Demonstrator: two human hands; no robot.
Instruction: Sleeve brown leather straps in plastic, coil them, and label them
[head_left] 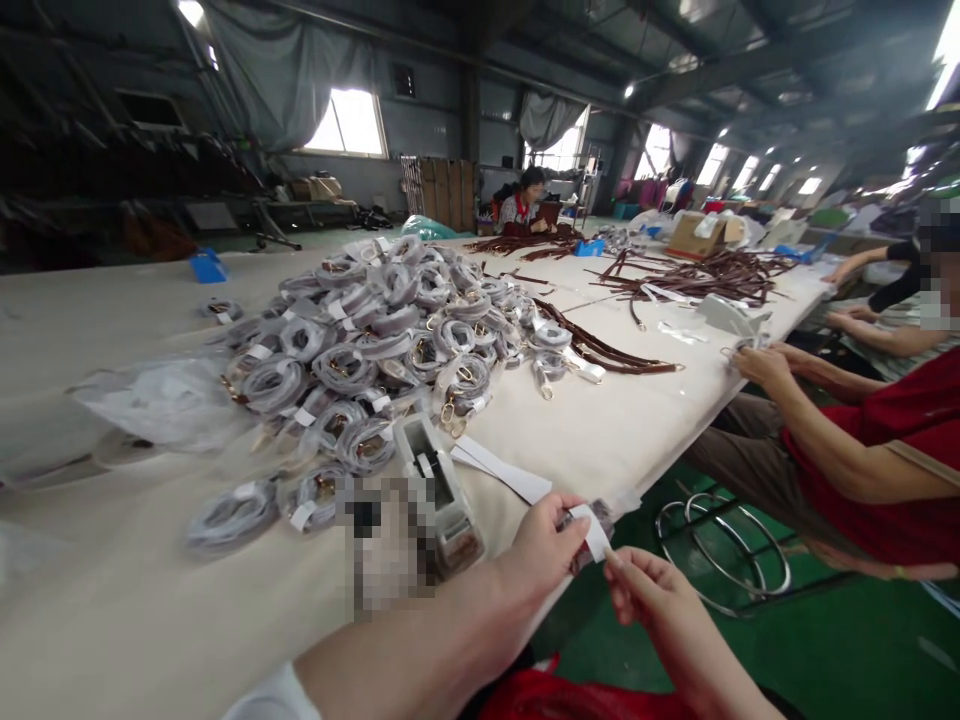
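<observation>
At the table's near edge, my left hand [546,540] is closed on a wrapped coiled strap [603,514], mostly hidden by the fingers. A white paper strip [592,532] lies across that coil. My right hand [652,588] pinches the strip's lower end between thumb and fingers. Left of my hands stands a grey tape dispenser [459,535]. Loose white paper strips [510,472] lie on the table just beyond my left hand. Behind the dispenser is a big heap of coiled straps [352,365] in plastic wrap, with gold-coloured clasps and white paper bands.
Brown straps [615,345] lie past the heap, with more bundles [705,275] farther right. A clear plastic bag [169,400] is at left. One co-worker in a red top [885,470] sits close on my right by a metal stool [724,560]; another person [525,205] sits across the table.
</observation>
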